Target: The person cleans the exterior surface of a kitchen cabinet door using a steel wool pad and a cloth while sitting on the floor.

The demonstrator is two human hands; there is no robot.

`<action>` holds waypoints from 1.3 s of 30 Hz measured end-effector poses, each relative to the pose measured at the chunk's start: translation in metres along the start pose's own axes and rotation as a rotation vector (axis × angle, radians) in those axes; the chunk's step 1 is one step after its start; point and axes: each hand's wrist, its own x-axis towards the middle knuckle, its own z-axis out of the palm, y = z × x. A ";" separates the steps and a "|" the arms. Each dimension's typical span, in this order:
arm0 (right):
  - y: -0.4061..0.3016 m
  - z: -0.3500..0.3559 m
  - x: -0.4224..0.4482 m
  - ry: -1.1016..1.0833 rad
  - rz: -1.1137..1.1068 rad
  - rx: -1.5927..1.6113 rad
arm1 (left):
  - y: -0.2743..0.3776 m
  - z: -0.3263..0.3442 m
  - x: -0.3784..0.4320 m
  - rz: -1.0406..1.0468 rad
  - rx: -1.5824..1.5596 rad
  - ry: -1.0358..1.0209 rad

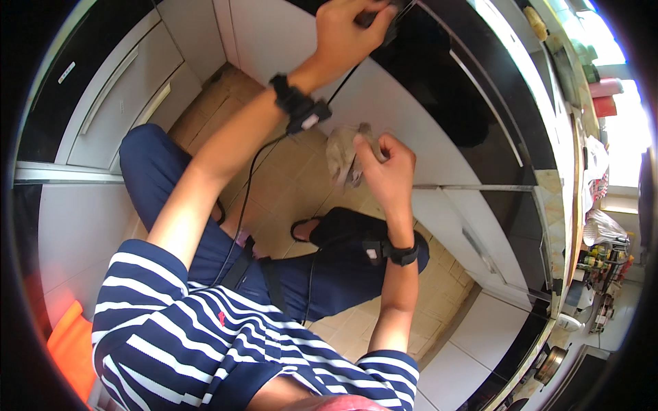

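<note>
My left hand [349, 38] is raised at the top of the view, beside the handle strip of a black and white cabinet front [411, 67]. Its fingers are curled around something small and dark, blurred and partly hidden, so I cannot tell what it is. Lower and to the right, my right hand [388, 169] pinches a crumpled beige cloth [342, 151] that hangs over the tiled floor. Both wrists wear black straps with small devices, and a black cable runs from the left one.
Cabinets with drawers [123, 97] stand at the left. Along the right runs a counter edge [576, 205] with a plastic bag, bottles and a metal pot [552, 365]. An orange item [72, 354] lies at the lower left. My bent legs are over the floor tiles [282, 180].
</note>
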 end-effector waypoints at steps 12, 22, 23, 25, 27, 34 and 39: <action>0.012 -0.003 0.000 0.007 0.039 -0.016 | -0.004 -0.008 -0.011 -0.241 -0.041 0.003; 0.011 -0.010 0.003 0.031 0.071 0.006 | -0.006 -0.005 -0.002 -0.252 -0.027 -0.008; 0.011 -0.011 0.004 0.037 0.069 0.001 | -0.017 -0.004 -0.007 -0.212 -0.027 -0.011; 0.016 -0.010 0.003 0.043 0.097 -0.004 | 0.017 0.012 0.014 -0.238 -0.092 0.007; 0.010 -0.006 0.006 0.025 0.083 0.017 | 0.032 0.009 0.030 -0.221 -0.079 0.034; 0.015 -0.011 0.004 0.045 0.082 -0.014 | 0.032 0.013 0.017 -0.188 -0.025 0.062; 0.014 -0.011 0.005 0.049 0.065 0.011 | 0.021 0.002 0.037 -0.089 0.026 0.069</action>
